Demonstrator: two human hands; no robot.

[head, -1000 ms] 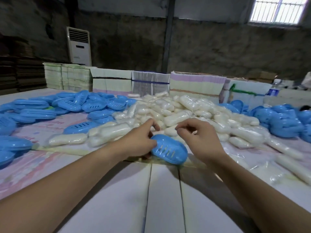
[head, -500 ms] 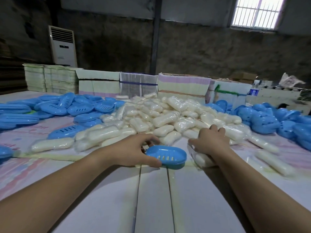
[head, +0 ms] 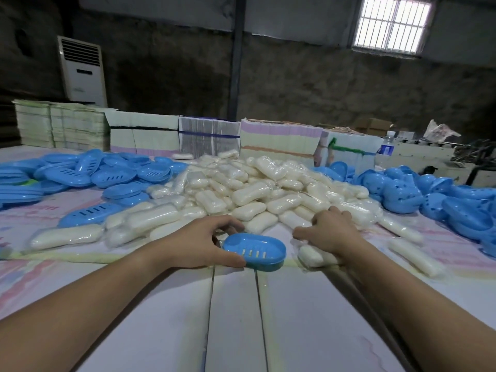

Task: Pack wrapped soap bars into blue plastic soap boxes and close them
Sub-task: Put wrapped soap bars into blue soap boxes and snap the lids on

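Observation:
My left hand [head: 200,242] grips an open blue soap box half [head: 255,251], hollow side up, with slots in its bottom, resting on the white table. To its right my right hand [head: 331,232] closes around a wrapped white soap bar [head: 312,257] at the near edge of the soap pile [head: 249,194]. The box half holds no soap.
Blue slotted box halves [head: 88,173] lie heaped at the left, and more blue halves with round holes [head: 402,191] at the right. Bundles of flat cartons [head: 279,138] line the table's far edge. A water bottle [head: 386,149] stands at the right rear.
The blue box half went from tilted with its underside showing to lying hollow side up. My right hand moved right and down onto a wrapped soap bar at the pile's edge.

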